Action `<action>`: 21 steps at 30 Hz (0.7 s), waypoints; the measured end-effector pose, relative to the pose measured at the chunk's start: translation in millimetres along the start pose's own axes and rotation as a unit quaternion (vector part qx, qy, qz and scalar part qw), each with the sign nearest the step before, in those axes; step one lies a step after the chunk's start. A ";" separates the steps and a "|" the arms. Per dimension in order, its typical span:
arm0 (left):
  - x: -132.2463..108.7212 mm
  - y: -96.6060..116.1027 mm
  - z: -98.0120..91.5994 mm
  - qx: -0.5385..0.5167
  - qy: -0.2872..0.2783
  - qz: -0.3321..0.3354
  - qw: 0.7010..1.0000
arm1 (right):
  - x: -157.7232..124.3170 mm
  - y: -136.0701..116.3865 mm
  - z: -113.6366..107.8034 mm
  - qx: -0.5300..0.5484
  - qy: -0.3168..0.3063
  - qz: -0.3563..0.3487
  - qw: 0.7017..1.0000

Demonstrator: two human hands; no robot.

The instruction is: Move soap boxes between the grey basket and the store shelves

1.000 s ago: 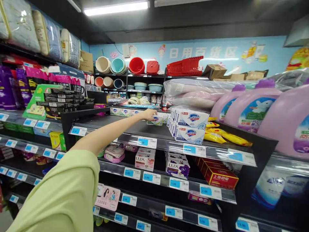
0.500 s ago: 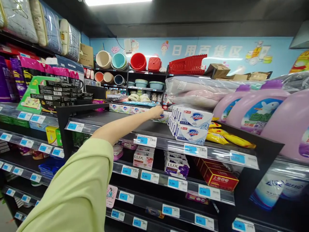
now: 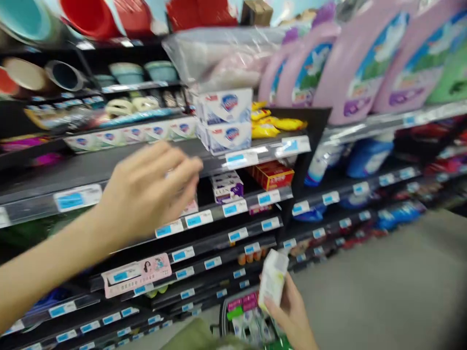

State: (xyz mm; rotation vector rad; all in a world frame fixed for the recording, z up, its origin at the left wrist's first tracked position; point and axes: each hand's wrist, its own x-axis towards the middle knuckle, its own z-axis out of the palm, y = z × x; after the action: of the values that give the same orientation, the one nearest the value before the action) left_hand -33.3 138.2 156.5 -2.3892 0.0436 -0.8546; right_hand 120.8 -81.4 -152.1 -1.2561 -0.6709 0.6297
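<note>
Right hand [image 3: 292,313] has its grip snug round a white box [image 3: 274,277] near the basket [image 3: 222,313], low end held, probably for steadiness. Left hand [image 3: 155,187]'s kinda blurry by the shelf [image 3: 32,177], can't tell its grip.

Carton [image 3: 273,279] in the right hand [image 3: 294,311]: looks like smooth printed card, blurred. Stacked soap boxes [image 3: 229,121], farther off: printed card, smooth, faint sheen. Shelf board [image 3: 32,167], left: dark, matt, apparently painted metal; paper-looking price tags [image 3: 78,198] along its edge. Lilac jugs [image 3: 337,82], far right: smooth moulded plastic, soft gloss. Bulky bag [image 3: 193,51], far: clear film, wrinkled, shiny. Yellow packets [image 3: 264,131]: glossy film, creased. Floor [image 3: 383,272], right: smooth, mostly matt.
</note>
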 end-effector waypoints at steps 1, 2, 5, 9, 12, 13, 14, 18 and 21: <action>-17.5 27.8 3.7 -0.089 -0.034 0.000 0.995 | 1.6 -0.9 5.6 -0.017 0.026 -0.004 1.000; -34.9 55.4 10.7 -0.195 -0.090 -0.042 0.976 | 4.5 -2.9 11.1 -0.034 0.041 -0.016 0.998; -77.1 127.5 43.5 -0.488 -0.284 -0.231 0.792 | 12.5 -12.0 27.4 -0.034 0.025 -0.053 0.998; -96.9 163.5 80.7 -0.694 -0.281 -0.371 0.550 | 7.1 -18.6 42.3 0.006 -0.057 -0.047 0.997; -92.3 149.7 81.2 -0.691 -0.243 -0.392 0.556 | 1.7 -13.9 40.6 0.094 -0.104 -0.039 0.989; -88.8 141.2 76.6 -0.681 -0.246 -0.387 0.571 | 1.1 -12.2 38.3 0.124 -0.122 -0.038 0.984; -84.8 131.6 70.2 -0.670 -0.256 -0.376 0.586 | 0.9 -11.2 35.7 0.141 -0.142 -0.036 0.979; -64.7 84.2 32.9 -0.597 -0.249 -0.314 0.695 | -0.6 -15.0 28.2 0.088 -0.208 0.014 0.974; -49.8 44.5 -1.8 -0.538 -0.141 -0.304 0.773 | -5.8 -13.4 27.3 0.038 -0.190 0.076 0.978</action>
State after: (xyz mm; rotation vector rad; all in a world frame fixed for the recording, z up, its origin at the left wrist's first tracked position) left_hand -66.7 111.6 105.1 -3.7248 -0.5344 -0.8365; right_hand 97.3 -71.0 -134.8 -1.1332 -0.8601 1.0292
